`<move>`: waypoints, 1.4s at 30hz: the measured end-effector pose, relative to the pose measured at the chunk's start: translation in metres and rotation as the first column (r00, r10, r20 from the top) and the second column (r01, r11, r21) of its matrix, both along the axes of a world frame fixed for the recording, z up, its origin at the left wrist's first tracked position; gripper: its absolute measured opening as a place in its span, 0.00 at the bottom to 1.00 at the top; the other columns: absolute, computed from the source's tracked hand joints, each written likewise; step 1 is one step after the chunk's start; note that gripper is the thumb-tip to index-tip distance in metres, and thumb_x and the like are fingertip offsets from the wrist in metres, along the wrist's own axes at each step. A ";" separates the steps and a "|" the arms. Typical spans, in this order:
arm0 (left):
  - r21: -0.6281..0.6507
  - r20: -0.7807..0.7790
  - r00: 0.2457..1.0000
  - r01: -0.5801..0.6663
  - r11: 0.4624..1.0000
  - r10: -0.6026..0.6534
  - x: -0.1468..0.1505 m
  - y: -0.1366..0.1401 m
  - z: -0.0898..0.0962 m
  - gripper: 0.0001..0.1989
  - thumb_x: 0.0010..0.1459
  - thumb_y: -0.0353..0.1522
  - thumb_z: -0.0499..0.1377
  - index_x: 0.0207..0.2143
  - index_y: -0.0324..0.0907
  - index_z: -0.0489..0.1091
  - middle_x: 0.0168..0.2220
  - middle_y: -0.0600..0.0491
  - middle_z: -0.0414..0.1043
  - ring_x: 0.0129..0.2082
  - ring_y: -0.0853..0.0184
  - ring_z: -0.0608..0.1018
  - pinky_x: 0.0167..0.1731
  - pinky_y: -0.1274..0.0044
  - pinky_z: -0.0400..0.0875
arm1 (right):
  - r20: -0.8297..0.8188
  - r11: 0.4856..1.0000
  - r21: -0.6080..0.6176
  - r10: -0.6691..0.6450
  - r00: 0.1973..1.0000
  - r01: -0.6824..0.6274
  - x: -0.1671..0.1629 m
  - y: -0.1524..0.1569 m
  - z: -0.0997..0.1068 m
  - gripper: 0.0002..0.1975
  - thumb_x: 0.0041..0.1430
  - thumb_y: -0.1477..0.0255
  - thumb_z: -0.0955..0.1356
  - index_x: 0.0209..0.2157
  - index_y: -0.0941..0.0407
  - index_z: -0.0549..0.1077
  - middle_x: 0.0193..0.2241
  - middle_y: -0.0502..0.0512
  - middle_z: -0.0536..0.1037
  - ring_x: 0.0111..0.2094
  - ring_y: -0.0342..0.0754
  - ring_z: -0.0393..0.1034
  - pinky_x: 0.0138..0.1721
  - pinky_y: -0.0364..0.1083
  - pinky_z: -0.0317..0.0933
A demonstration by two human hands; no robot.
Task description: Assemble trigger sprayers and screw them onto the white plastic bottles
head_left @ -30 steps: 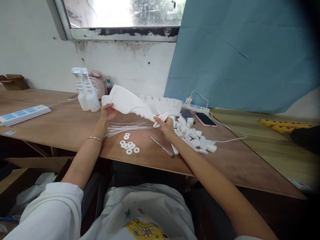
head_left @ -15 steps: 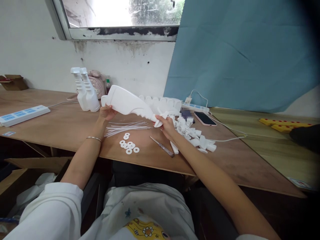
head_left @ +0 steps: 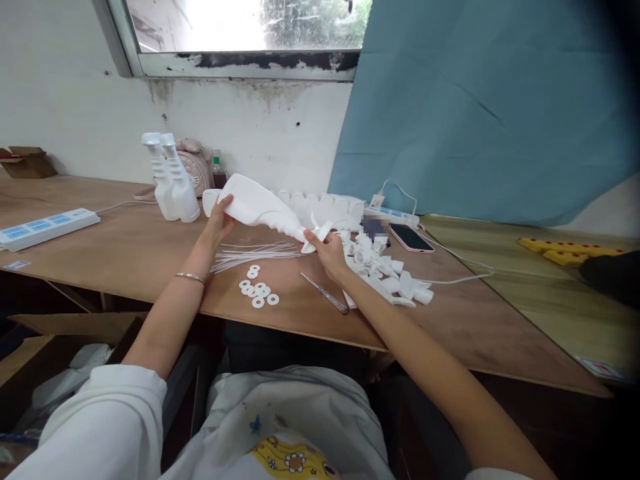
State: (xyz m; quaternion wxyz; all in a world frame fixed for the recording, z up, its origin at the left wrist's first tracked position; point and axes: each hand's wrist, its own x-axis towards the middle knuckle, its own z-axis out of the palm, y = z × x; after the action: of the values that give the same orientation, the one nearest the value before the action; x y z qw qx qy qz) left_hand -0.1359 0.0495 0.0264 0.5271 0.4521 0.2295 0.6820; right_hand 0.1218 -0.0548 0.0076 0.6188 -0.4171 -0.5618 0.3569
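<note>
A white plastic spray bottle (head_left: 260,203) is held tilted above the table, its base up to the left and its neck down to the right. My left hand (head_left: 220,220) is closed round the base end. At the neck, my right hand (head_left: 326,252) grips the white trigger spray head (head_left: 320,233); whether it is fully seated on the neck is hidden by my fingers. Below the bottle lie thin white tubes (head_left: 255,256) and several white ring washers (head_left: 259,289). A screwdriver (head_left: 325,293) with a clear handle rests left of my right forearm.
White spray-head parts (head_left: 380,263) are heaped beyond my right wrist. Two white bottles (head_left: 175,187) stand at the back left, near a pink bag (head_left: 195,167). More bottles (head_left: 330,208) lie in a row behind. A phone (head_left: 411,237) and power strip (head_left: 50,227) are on the table.
The bottle has swung slightly, its base end moving right and a little down. My left hand has moved up along the base; my right hand has shifted slightly left with the spray head.
</note>
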 end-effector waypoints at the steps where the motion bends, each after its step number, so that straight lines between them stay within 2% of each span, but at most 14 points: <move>1: -0.003 0.003 1.000 -0.004 1.000 0.004 0.000 0.001 0.000 0.27 0.43 0.39 0.66 0.46 0.42 0.64 0.41 0.48 0.73 0.47 0.55 0.74 0.42 0.69 0.74 | 0.015 1.000 0.005 -0.009 1.000 0.009 0.000 0.000 0.000 0.21 0.42 0.54 0.71 0.27 0.59 0.75 0.21 0.53 0.76 0.26 0.48 0.71 0.28 0.44 0.62; 13: -0.028 -0.010 0.989 -0.148 0.989 0.148 0.013 -0.003 0.009 0.24 0.40 0.40 0.66 0.39 0.46 0.63 0.41 0.52 0.72 0.42 0.61 0.76 0.39 0.70 0.74 | 0.010 0.996 0.052 -0.075 0.997 0.074 0.003 0.001 -0.001 0.20 0.43 0.55 0.71 0.27 0.60 0.75 0.21 0.53 0.76 0.25 0.46 0.70 0.28 0.43 0.62; 16: 0.001 -0.098 0.954 -0.286 0.958 0.285 0.018 0.000 0.013 0.24 0.44 0.44 0.63 0.41 0.44 0.63 0.41 0.50 0.71 0.43 0.60 0.75 0.41 0.69 0.73 | -0.042 0.997 0.039 -0.062 0.997 0.063 0.002 -0.001 0.002 0.19 0.43 0.56 0.71 0.26 0.60 0.75 0.20 0.52 0.76 0.24 0.46 0.70 0.27 0.43 0.62; 18: 0.113 -0.215 0.830 -0.501 0.858 0.514 0.023 -0.003 0.021 0.25 0.47 0.46 0.59 0.43 0.42 0.63 0.44 0.47 0.70 0.47 0.58 0.73 0.46 0.67 0.69 | -0.105 0.999 0.017 -0.045 0.993 0.047 0.000 -0.002 0.004 0.19 0.42 0.56 0.71 0.25 0.60 0.74 0.20 0.52 0.76 0.24 0.46 0.71 0.27 0.43 0.63; 20: 0.384 -0.313 0.572 -0.654 0.652 0.758 0.031 -0.016 0.033 0.26 0.51 0.47 0.55 0.48 0.41 0.61 0.51 0.44 0.64 0.54 0.57 0.66 0.52 0.66 0.62 | -0.171 0.999 -0.015 -0.034 0.985 0.032 0.000 -0.002 0.005 0.19 0.41 0.56 0.71 0.24 0.60 0.74 0.20 0.52 0.76 0.24 0.46 0.71 0.28 0.44 0.64; 21: 0.559 -0.321 0.428 -0.635 0.534 0.845 0.036 -0.026 0.039 0.27 0.53 0.47 0.53 0.51 0.41 0.60 0.55 0.43 0.60 0.57 0.58 0.62 0.55 0.66 0.58 | -0.194 0.999 -0.026 -0.034 0.980 0.029 0.000 -0.002 0.006 0.20 0.41 0.56 0.72 0.24 0.60 0.73 0.21 0.52 0.76 0.24 0.46 0.72 0.28 0.44 0.65; 22: 0.717 -0.319 0.318 -0.535 0.447 0.893 0.043 -0.037 0.045 0.28 0.56 0.47 0.50 0.54 0.40 0.57 0.58 0.42 0.56 0.59 0.58 0.58 0.57 0.66 0.54 | -0.205 0.999 -0.032 -0.033 0.978 0.027 0.000 -0.002 0.006 0.20 0.40 0.56 0.72 0.23 0.60 0.73 0.21 0.52 0.76 0.24 0.46 0.72 0.28 0.44 0.65; 24: 0.922 -0.317 0.245 -0.148 0.359 0.916 0.060 -0.063 0.053 0.28 0.60 0.43 0.42 0.57 0.35 0.52 0.58 0.41 0.55 0.60 0.59 0.57 0.59 0.64 0.50 | -0.195 0.999 -0.023 -0.036 0.980 0.032 0.000 -0.002 0.005 0.19 0.40 0.56 0.72 0.22 0.60 0.73 0.20 0.52 0.76 0.24 0.46 0.71 0.27 0.43 0.64; 27: 0.856 -0.382 0.128 0.421 0.299 0.915 0.088 -0.092 0.051 0.28 0.59 0.38 0.44 0.60 0.37 0.48 0.58 0.43 0.57 0.61 0.60 0.57 0.61 0.59 0.40 | -0.138 0.998 0.038 -0.035 0.990 0.041 0.000 -0.004 0.005 0.18 0.41 0.57 0.72 0.22 0.59 0.72 0.19 0.50 0.74 0.22 0.43 0.68 0.24 0.41 0.60; 29: 0.778 -0.377 0.055 0.561 0.284 0.924 0.102 -0.097 0.043 0.27 0.58 0.33 0.46 0.60 0.39 0.48 0.58 0.45 0.58 0.61 0.59 0.56 0.60 0.56 0.36 | -0.091 0.995 0.090 -0.045 0.995 0.053 -0.001 -0.007 0.007 0.18 0.41 0.57 0.72 0.20 0.59 0.70 0.17 0.48 0.72 0.20 0.41 0.64 0.22 0.41 0.57; 32: 0.823 -0.336 0.027 0.495 0.279 0.942 0.108 -0.091 0.031 0.24 0.59 0.28 0.45 0.58 0.39 0.53 0.55 0.44 0.63 0.59 0.60 0.60 0.59 0.55 0.39 | -0.038 0.987 0.154 -0.031 0.999 0.037 -0.001 -0.012 0.011 0.18 0.40 0.57 0.72 0.22 0.59 0.70 0.18 0.47 0.70 0.21 0.40 0.62 0.23 0.41 0.56; 35: 0.873 -0.331 0.049 0.395 0.286 0.943 0.101 -0.083 0.031 0.18 0.60 0.28 0.45 0.52 0.41 0.60 0.50 0.45 0.68 0.54 0.61 0.67 0.56 0.60 0.49 | -0.029 0.976 0.216 -0.016 0.999 0.022 -0.003 -0.017 0.012 0.20 0.46 0.54 0.68 0.22 0.59 0.71 0.18 0.47 0.69 0.21 0.40 0.62 0.24 0.41 0.57; 38: 0.917 -0.316 0.053 0.273 0.291 0.947 0.087 -0.082 0.042 0.13 0.59 0.32 0.47 0.44 0.41 0.65 0.45 0.44 0.71 0.49 0.59 0.70 0.50 0.62 0.54 | -0.076 0.977 0.202 0.080 0.994 -0.063 -0.005 -0.019 0.011 0.26 0.52 0.48 0.61 0.24 0.58 0.71 0.20 0.50 0.72 0.21 0.42 0.66 0.25 0.42 0.62; 42: 0.960 -0.280 0.005 -0.012 0.280 0.960 0.064 -0.086 0.066 0.11 0.54 0.40 0.51 0.31 0.42 0.63 0.31 0.47 0.69 0.40 0.56 0.70 0.46 0.61 0.53 | -0.070 0.985 0.109 0.145 0.987 -0.137 -0.005 -0.019 0.007 0.29 0.52 0.46 0.59 0.28 0.58 0.72 0.24 0.56 0.77 0.23 0.44 0.70 0.27 0.44 0.66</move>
State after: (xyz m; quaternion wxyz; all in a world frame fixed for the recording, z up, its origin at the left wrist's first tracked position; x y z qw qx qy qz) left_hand -0.0716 -0.0366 0.0921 -0.3104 0.7651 0.3319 0.4561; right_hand 0.1164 -0.0736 0.0144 0.6343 -0.3294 -0.5832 0.3861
